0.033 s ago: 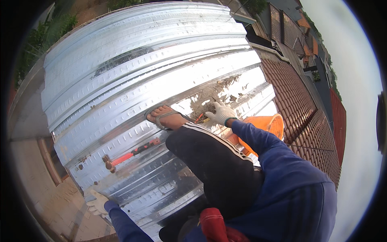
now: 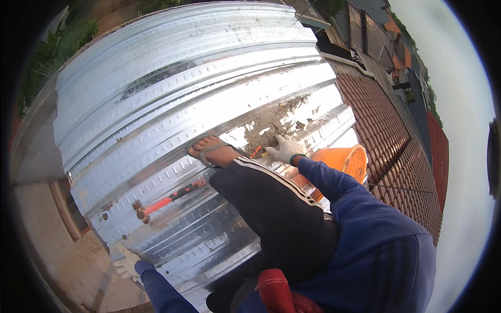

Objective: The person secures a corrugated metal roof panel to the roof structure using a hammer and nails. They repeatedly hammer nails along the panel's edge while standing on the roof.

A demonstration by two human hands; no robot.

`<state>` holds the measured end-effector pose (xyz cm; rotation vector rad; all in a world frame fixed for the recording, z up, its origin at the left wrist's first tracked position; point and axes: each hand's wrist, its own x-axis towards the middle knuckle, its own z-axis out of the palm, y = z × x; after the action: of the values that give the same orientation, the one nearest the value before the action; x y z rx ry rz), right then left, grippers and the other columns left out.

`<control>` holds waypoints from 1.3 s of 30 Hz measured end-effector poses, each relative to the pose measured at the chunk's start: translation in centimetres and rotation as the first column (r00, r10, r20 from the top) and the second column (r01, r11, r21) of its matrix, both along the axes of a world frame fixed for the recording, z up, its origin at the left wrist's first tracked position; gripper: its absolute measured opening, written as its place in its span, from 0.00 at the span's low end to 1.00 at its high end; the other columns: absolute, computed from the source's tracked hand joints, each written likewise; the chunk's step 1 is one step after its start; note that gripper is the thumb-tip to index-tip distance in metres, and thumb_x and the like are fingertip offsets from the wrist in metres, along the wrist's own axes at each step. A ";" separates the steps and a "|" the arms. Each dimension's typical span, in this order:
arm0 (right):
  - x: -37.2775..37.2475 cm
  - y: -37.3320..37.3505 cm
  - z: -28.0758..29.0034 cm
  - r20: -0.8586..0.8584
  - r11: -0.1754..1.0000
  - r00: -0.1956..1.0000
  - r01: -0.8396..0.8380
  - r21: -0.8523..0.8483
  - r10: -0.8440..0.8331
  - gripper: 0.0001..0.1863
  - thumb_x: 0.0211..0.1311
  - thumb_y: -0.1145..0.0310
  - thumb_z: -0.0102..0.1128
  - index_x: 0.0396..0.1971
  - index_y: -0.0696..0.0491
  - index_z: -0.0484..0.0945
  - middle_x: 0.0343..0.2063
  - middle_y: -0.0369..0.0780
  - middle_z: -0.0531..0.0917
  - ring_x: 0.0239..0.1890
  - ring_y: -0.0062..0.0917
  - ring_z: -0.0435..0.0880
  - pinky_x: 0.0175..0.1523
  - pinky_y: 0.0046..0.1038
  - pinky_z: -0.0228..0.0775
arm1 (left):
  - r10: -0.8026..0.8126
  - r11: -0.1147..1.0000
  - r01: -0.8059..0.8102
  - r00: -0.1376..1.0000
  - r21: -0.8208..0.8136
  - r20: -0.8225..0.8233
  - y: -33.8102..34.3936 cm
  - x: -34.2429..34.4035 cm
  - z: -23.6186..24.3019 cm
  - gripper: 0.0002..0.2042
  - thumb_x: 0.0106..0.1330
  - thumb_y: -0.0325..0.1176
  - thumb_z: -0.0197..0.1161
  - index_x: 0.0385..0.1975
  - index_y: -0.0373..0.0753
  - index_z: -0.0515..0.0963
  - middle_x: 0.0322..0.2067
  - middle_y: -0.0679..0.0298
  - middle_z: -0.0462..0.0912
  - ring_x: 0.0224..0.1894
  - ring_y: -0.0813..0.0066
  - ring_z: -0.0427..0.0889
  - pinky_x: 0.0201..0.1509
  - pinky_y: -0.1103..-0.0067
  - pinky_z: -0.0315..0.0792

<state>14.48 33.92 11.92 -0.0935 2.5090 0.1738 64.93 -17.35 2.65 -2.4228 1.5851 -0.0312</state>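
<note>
Ribbed, silvery metal sheets (image 2: 172, 125) spread out beneath me. At their lower left edge my left hand (image 2: 127, 262), in a white work glove, grips the rim with its fingers over the side. My right hand (image 2: 288, 150), also gloved, reaches with fingers apart to a patch of grey-brown debris (image 2: 261, 130) on the metal. A small orange-red object (image 2: 255, 152) lies by its fingertips; its kind is unclear. An orange bucket (image 2: 347, 160) lies tipped beside my right wrist. Between my hands rests a hammer (image 2: 169, 201) with a red and black handle.
My sandalled foot (image 2: 214, 149) stands on the sheets, left of the debris. A brown tiled roof (image 2: 376, 115) lies to the right. Past the left edge, a paved surface (image 2: 78, 266) shows far below. Green plants (image 2: 47, 62) grow at the far left.
My right hand has shifted slightly to the right and down, with its fingers a little more spread. My knee has tilted slightly left. The left hand stays at the sheet's edge.
</note>
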 end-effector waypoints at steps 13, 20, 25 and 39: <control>4.5 2.2 -4.9 -0.403 0.984 0.915 -0.070 -0.164 -0.002 0.37 0.69 0.43 0.60 0.73 0.43 0.71 0.76 0.48 0.68 0.81 0.55 0.54 0.79 0.67 0.30 | 0.387 0.917 -0.290 0.811 0.272 -0.440 20.4 -14.0 2.1 0.73 0.51 0.83 0.66 0.84 0.41 0.31 0.80 0.32 0.20 0.79 0.23 0.53 0.78 0.49 0.62; 3.9 2.5 -5.0 -0.328 0.970 0.943 -0.029 -0.243 -0.054 0.37 0.69 0.41 0.59 0.74 0.39 0.70 0.78 0.47 0.65 0.82 0.55 0.49 0.80 0.67 0.26 | 0.451 0.891 -0.247 0.588 0.382 -0.671 23.5 -16.6 4.2 0.83 0.41 0.70 0.84 0.82 0.37 0.24 0.79 0.34 0.15 0.73 0.38 0.68 0.73 0.60 0.73; 0.6 0.8 -4.0 -0.265 0.945 0.936 0.152 -0.289 -0.232 0.23 0.67 0.39 0.60 0.54 0.33 0.88 0.69 0.38 0.76 0.75 0.48 0.64 0.73 0.72 0.43 | 0.346 0.927 -0.123 0.648 0.355 -0.679 23.8 -14.6 -1.0 0.84 0.42 0.68 0.85 0.79 0.28 0.21 0.78 0.30 0.16 0.67 0.43 0.74 0.72 0.67 0.73; -3.1 -11.4 1.9 -0.349 0.864 0.852 -0.470 -0.182 0.390 0.16 0.68 0.53 0.59 0.41 0.48 0.88 0.42 0.46 0.86 0.47 0.44 0.87 0.54 0.48 0.77 | 0.258 0.951 -0.058 0.689 0.303 -0.677 21.8 -12.5 11.4 0.60 0.58 0.53 0.79 0.82 0.37 0.43 0.79 0.29 0.36 0.80 0.27 0.49 0.81 0.50 0.55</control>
<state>11.36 22.55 13.81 -0.8088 2.7665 0.0369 52.44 4.46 14.09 -2.4662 1.4681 1.2192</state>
